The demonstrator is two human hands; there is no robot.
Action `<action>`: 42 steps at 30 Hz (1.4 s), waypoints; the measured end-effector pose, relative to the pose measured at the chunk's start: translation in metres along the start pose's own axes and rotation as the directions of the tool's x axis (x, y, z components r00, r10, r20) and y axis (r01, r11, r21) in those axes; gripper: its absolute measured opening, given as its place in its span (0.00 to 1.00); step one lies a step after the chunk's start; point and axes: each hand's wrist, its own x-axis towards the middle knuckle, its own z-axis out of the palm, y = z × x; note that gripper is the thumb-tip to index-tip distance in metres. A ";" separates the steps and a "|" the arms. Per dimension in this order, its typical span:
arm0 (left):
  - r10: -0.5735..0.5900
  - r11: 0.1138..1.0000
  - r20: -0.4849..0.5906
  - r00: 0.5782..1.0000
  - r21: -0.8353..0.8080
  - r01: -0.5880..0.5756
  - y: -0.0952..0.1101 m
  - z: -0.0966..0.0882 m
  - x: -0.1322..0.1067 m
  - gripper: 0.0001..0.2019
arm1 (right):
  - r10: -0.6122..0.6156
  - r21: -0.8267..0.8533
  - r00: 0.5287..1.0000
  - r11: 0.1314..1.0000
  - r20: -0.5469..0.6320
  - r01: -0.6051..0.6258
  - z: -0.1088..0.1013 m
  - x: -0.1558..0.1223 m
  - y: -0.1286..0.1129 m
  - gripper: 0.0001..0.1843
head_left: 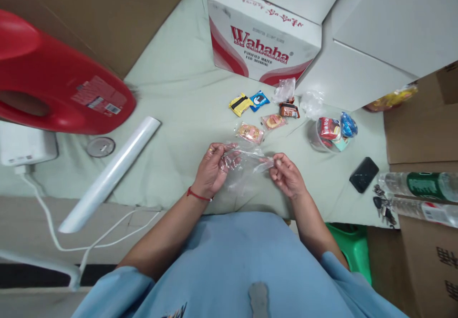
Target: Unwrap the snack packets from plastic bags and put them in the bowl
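Note:
A clear plastic bag [246, 165] is stretched between my two hands above the table's near edge. My left hand [213, 167] pinches one side of it, and a red cord circles that wrist. On the other side, my right hand [286, 174] grips the bag between thumb and fingers. Just beyond lie two pink-wrapped biscuits, a nearer one [250, 132] and a farther one [274, 121]. Behind them are a yellow snack packet [240, 104], a blue packet [259, 100] and a brown packet [289, 110].
A clear tub [315, 136] of snacks stands right, near a black phone [364, 174], keys [384, 207] and two plastic bottles. A Wahaba-style water carton [265, 46] stands behind. Left are a plastic roll [110, 174], a red jug [64, 79] and a white power strip [28, 143].

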 end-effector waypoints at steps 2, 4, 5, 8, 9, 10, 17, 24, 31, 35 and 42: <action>-0.006 1.000 -0.001 1.000 0.004 0.006 -0.001 0.001 -0.001 0.23 | 0.051 0.020 0.999 0.998 0.012 -0.052 0.004 0.002 0.002 0.31; 0.004 1.000 -0.001 1.000 0.014 -0.004 -0.001 0.000 -0.002 0.22 | 0.082 -0.025 0.997 0.996 -0.002 -0.082 0.005 0.006 0.006 0.31; 0.011 1.000 -0.002 1.000 0.012 -0.011 0.000 -0.001 -0.002 0.21 | 0.081 -0.051 0.996 0.995 -0.022 -0.082 0.005 0.008 0.008 0.29; 0.019 1.000 -0.011 1.000 -0.017 -0.020 0.003 -0.006 -0.002 0.20 | 0.052 -0.062 0.996 0.996 -0.076 -0.057 0.001 0.012 0.013 0.27; 0.017 0.999 -0.012 1.000 -0.028 -0.017 0.004 -0.007 -0.002 0.19 | 0.057 -0.043 0.995 0.997 -0.077 -0.061 0.000 0.013 0.014 0.29; 0.014 0.999 -0.011 1.000 -0.037 -0.014 0.004 -0.007 -0.003 0.19 | 0.072 -0.019 0.995 0.997 -0.066 -0.073 0.000 0.013 0.014 0.31; -0.016 0.997 0.028 0.999 -0.080 0.019 0.006 -0.002 -0.008 0.17 | 0.165 0.067 0.984 0.983 0.073 -0.170 0.019 0.021 0.021 0.33; 0.013 0.994 0.016 1.000 -0.113 -0.012 0.023 -0.018 -0.006 0.11 | 0.047 -0.011 0.998 0.999 -0.052 -0.048 0.011 0.021 0.019 0.20; -0.019 0.977 0.075 0.997 -0.210 0.034 0.023 -0.014 -0.008 0.08 | 0.135 0.064 0.991 0.989 0.002 -0.135 0.020 0.021 0.022 0.24; -0.070 0.956 0.098 0.993 -0.278 0.095 0.027 -0.010 -0.011 0.13 | 0.126 0.242 0.990 0.960 0.067 -0.139 0.027 0.032 0.026 0.23; -0.146 0.934 0.044 0.988 -0.322 0.153 0.025 -0.012 -0.010 0.14 | 0.145 0.272 0.966 0.941 0.215 -0.201 0.039 0.043 0.021 0.25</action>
